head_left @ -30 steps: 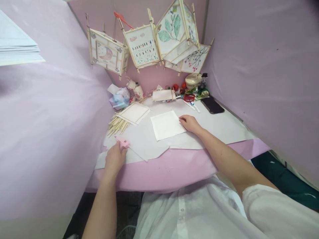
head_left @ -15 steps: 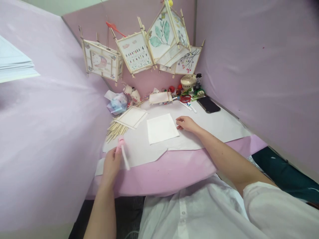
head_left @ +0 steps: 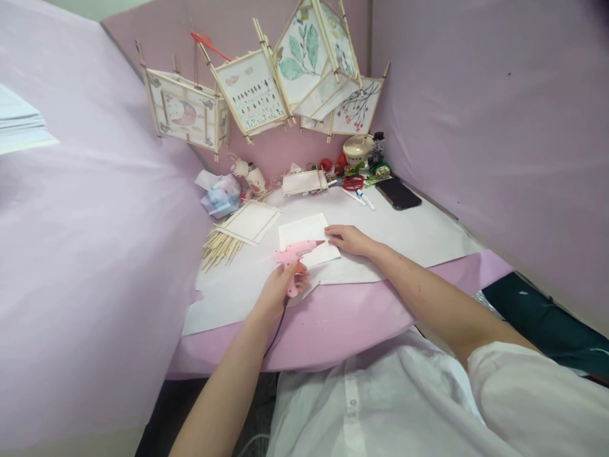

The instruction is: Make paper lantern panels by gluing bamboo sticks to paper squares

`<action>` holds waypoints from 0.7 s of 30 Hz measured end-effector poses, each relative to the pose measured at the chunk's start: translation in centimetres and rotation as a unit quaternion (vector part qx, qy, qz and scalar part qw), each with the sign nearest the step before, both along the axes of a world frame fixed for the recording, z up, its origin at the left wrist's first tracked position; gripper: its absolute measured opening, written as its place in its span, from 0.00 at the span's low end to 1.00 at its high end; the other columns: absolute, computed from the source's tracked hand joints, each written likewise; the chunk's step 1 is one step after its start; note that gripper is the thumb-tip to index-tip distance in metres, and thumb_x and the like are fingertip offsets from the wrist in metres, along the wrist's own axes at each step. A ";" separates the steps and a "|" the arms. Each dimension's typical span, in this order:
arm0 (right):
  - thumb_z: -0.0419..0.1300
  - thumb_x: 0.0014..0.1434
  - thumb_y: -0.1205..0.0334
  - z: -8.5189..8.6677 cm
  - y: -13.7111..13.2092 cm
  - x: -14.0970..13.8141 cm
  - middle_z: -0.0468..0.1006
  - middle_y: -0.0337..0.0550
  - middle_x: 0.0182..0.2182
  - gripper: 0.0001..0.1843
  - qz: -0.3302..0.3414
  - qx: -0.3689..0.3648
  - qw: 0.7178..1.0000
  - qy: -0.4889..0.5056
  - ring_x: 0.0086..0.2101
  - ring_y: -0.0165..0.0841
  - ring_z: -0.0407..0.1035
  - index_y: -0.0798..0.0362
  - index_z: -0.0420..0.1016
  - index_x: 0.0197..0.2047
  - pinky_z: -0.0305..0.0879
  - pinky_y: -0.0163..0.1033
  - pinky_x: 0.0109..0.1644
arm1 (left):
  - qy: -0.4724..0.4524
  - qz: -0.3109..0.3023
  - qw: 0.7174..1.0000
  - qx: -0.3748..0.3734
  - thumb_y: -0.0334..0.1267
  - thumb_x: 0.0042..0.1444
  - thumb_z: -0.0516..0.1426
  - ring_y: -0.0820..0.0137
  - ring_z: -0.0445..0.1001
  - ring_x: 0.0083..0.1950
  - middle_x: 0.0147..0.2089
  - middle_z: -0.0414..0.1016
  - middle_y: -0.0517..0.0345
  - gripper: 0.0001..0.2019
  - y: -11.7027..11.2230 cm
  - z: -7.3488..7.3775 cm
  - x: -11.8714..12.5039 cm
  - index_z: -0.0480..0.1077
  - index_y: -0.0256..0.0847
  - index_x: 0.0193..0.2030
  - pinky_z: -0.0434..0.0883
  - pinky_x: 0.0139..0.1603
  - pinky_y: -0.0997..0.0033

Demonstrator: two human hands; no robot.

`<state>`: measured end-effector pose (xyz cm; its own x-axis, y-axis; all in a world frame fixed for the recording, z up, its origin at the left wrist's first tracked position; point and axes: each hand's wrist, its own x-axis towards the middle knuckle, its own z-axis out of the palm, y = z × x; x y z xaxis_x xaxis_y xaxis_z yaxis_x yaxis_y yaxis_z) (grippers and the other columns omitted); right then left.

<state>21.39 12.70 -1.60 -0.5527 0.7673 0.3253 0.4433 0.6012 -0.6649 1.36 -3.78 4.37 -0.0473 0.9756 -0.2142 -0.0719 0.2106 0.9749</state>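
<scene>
My left hand [head_left: 280, 289] is wrapped round the handle of a pink hot glue gun [head_left: 297, 251], its nozzle pointing right. The gun is over a white square panel [head_left: 304, 227] and hides part of it. At the panel's right edge lies my right hand [head_left: 349, 240], fingers stretched out and slightly apart, the tips touching the edge. The nozzle tip is close to those fingertips. A dark cord [head_left: 276, 333] hangs from the gun's handle over the table's front.
A stick-framed panel [head_left: 250, 220] lies on a pile of thin wooden sticks [head_left: 219, 249] at the left. Behind are a smaller frame [head_left: 304, 182], red-handled scissors [head_left: 353, 183] and a phone [head_left: 398, 193]. Picture lanterns [head_left: 252, 92] hang above the back.
My left hand has swung the glue gun rightward from the table's left front to over the white panel. My right hand has shifted slightly left onto the panel's edge.
</scene>
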 end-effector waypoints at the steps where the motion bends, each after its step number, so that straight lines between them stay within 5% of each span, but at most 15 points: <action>1: 0.59 0.58 0.67 0.0 0.1 0.1 0.75 0.46 0.57 0.16 0.003 0.001 1.000 -0.002 0.58 0.39 0.68 0.50 0.80 0.49 0.60 0.45 0.63 | 0.020 -0.009 1.000 -0.005 0.59 0.48 0.64 0.73 0.72 0.31 0.37 0.74 0.54 0.24 0.4 0.0 0.3 0.71 0.37 0.36 0.64 0.25 0.77; 7: 0.54 0.62 0.67 -0.2 0.4 0.2 0.76 0.45 0.56 0.17 0.005 0.003 1.000 -0.007 0.57 0.37 0.69 0.49 0.79 0.51 0.61 0.44 0.63 | 0.071 -0.018 0.997 -0.033 0.54 0.50 0.63 0.78 0.67 0.23 0.32 0.76 0.55 0.20 1.4 -0.6 0.7 0.72 0.36 0.35 0.61 0.23 0.76; 21: 0.53 0.63 0.66 -0.3 0.4 0.0 0.76 0.44 0.56 0.17 -0.007 0.010 1.000 -0.012 0.56 0.36 0.70 0.50 0.80 0.50 0.61 0.42 0.62 | 0.075 -0.028 0.996 -0.049 0.54 0.56 0.59 0.74 0.73 0.26 0.28 0.75 0.55 0.19 2.3 -2.5 1.5 0.70 0.36 0.31 0.69 0.28 0.74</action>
<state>21.44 13.06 -1.90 -0.5502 0.7686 0.3264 0.4678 0.6075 -0.6419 2.87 -1.52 1.86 -0.0315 0.9521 -0.3041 0.0880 0.3057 0.9480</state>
